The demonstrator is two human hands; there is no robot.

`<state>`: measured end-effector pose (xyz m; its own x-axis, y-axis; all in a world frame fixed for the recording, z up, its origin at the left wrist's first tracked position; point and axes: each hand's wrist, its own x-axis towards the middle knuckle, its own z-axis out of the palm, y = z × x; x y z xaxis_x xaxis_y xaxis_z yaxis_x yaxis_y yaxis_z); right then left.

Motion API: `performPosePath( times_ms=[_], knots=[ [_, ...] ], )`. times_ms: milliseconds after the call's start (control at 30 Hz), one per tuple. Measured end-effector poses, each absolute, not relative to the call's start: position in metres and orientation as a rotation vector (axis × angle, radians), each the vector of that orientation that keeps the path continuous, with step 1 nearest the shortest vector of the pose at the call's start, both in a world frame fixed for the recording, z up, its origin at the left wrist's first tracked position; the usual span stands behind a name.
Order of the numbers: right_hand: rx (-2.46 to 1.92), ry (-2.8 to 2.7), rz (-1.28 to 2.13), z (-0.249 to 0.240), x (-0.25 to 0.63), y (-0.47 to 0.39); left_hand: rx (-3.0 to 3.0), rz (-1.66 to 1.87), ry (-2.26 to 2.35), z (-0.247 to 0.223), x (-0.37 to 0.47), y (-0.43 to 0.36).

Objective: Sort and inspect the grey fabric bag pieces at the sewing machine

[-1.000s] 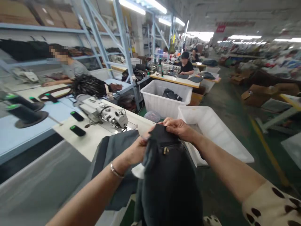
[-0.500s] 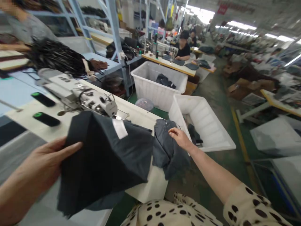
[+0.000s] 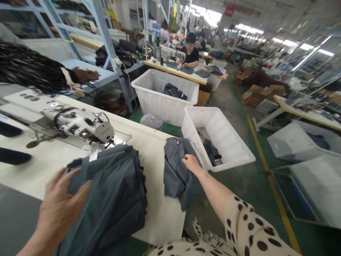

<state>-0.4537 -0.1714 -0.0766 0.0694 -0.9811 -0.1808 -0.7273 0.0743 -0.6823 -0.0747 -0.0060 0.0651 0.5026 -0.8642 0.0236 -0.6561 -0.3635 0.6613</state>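
My left hand [image 3: 62, 204] is spread, thumb and fingers apart, over the near left edge of a stack of dark grey fabric pieces [image 3: 112, 192]. The stack lies on the sewing table [image 3: 156, 209], and a white label [image 3: 93, 154] shows at its far edge. Just beyond stands a white sewing machine [image 3: 80, 122]. A grey garment [image 3: 174, 170] lies crumpled at the table's right end and hangs over the edge. On it rests my right hand [image 3: 192, 164], its fingers closed on the cloth; the fingertips show only in part.
Beyond the table's right end stands a white bin [image 3: 226, 138] with dark cloth inside, and another white bin [image 3: 165, 103] is behind it. A round stool [image 3: 151, 121] is near them. Black thread spools [image 3: 13, 156] are at left. Farther off, a person [image 3: 191, 53] sits at a machine.
The dark cloth that my left hand held up has come down onto the stack, and that hand has opened. My right hand stays on the grey garment. The view has swung right.
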Motion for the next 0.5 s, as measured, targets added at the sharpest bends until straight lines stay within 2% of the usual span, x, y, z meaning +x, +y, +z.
performPosePath(
  times_ms=[33, 100, 333, 500],
  knots=[
    [-1.757, 1.681, -0.508, -0.073, -0.449, -0.171, 2.155, -0.343, -1.268, 0.068, -0.095, -0.01],
    [-1.858, 1.589, -0.536, -0.063, -0.438, -0.165, 1.966, -0.489, -1.355, 0.063, -0.134, -0.017],
    [-2.061, 1.162, -0.633, -0.034, -0.383, -0.094, 1.626, -1.436, -0.818, -0.001, -0.232, -0.038],
    [-1.982, 1.048, -0.505, -0.05, -0.377, -0.073, 1.679, -1.474, -0.607, -0.036, -0.251, -0.058]
  ],
)
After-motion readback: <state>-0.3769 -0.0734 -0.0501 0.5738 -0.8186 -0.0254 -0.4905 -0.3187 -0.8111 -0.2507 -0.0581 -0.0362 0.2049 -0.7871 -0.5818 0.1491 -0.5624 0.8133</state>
